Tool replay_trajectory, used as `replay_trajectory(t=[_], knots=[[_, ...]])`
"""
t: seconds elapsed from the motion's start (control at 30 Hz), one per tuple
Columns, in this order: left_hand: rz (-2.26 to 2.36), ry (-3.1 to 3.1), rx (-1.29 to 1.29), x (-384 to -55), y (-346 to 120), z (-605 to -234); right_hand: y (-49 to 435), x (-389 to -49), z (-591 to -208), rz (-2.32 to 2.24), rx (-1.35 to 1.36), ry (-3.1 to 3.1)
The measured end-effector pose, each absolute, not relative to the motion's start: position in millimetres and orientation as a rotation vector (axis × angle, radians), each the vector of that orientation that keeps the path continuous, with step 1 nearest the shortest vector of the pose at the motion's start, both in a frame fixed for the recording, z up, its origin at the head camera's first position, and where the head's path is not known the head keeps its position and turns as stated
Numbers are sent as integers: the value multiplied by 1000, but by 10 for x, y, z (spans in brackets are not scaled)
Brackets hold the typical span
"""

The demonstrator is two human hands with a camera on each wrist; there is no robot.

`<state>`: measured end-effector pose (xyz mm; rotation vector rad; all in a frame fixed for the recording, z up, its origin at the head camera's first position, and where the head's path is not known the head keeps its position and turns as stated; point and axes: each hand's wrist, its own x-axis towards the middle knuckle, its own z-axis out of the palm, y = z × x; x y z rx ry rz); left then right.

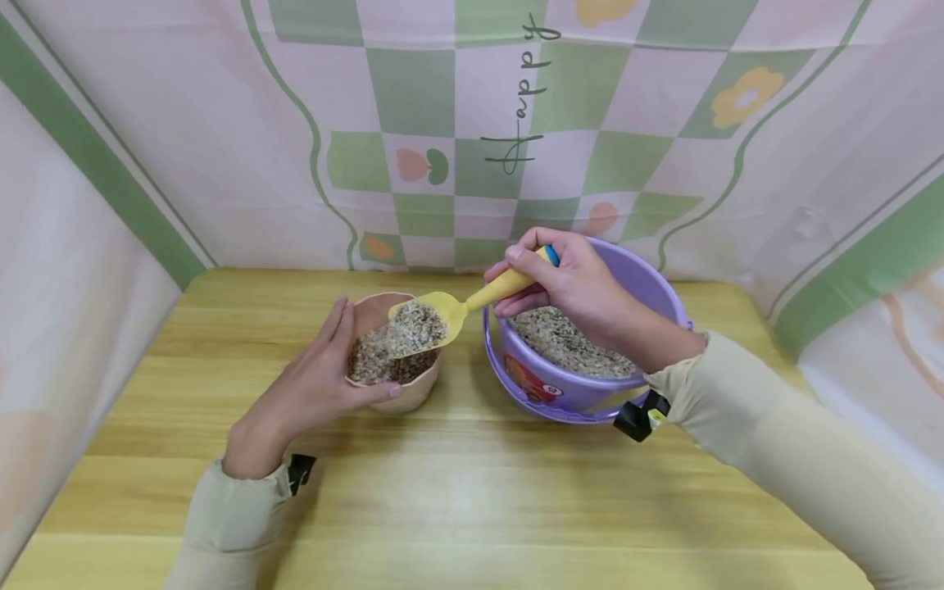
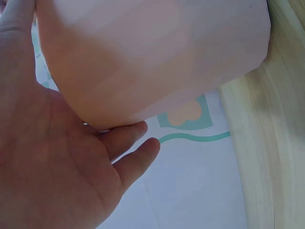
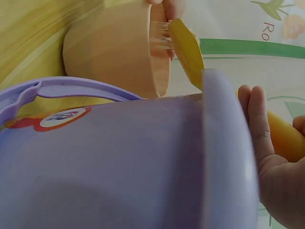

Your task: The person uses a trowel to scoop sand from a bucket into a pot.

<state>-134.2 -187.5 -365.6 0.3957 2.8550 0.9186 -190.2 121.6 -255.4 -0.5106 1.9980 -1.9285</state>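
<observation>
A yellow toy shovel (image 1: pixel 509 283) with a blue handle end is gripped by my right hand (image 1: pixel 575 283), which reaches across the purple bucket (image 1: pixel 509 393). The shovel's blade, loaded with mixed gravel (image 1: pixel 418 326), tilts over a peach-coloured flowerpot (image 1: pixel 413 397). Grains stream off the blade (image 3: pixel 187 52) into the pot in the right wrist view. The pot stands on the table, holding pale gravel and darker brown grains. My left hand (image 1: pixel 313 365) holds it from the left, thumb along the near rim and fingers on the far side. More gravel (image 1: pixel 568 344) lies inside the bucket.
The bucket's purple handle (image 1: pixel 516 401) hangs down at its front. A wooden table (image 1: pixel 457 508) lies under everything. Behind it hangs a checked green and white cloth (image 1: pixel 413 90), with pale cloth at both sides.
</observation>
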Motion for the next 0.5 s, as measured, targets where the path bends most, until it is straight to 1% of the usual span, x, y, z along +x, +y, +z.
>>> replay_trajectory(t=[0.3, 0.5], knots=[[927, 2855, 388, -1348, -1880, -3654, 1087, -1873, -2512, -1772, -522, 2226], [929, 2858, 400, -1346, -1879, -3656, 1043, -1824, -2515, -1615, -674, 2412]])
